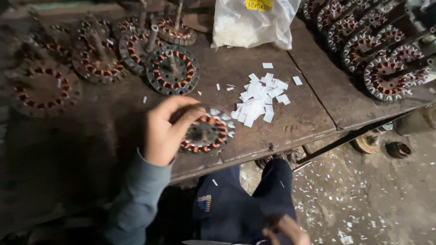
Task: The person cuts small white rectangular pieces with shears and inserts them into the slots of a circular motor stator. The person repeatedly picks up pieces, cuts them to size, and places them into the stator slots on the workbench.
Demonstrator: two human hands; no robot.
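half of the right hand is cut off at the bottom edge over a knee, grip unreadable, while the left hand, fingers curled, pinches the rim of a copper-wound stator at the workbench front edge beside white paper slips.

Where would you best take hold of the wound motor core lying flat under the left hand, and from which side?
Probably by its outer rim, from above. The motor core lies flat on the workbench, so only the rim gives opposing edges. The left hand covers its left side; the right side, facing the paper slips, is free.
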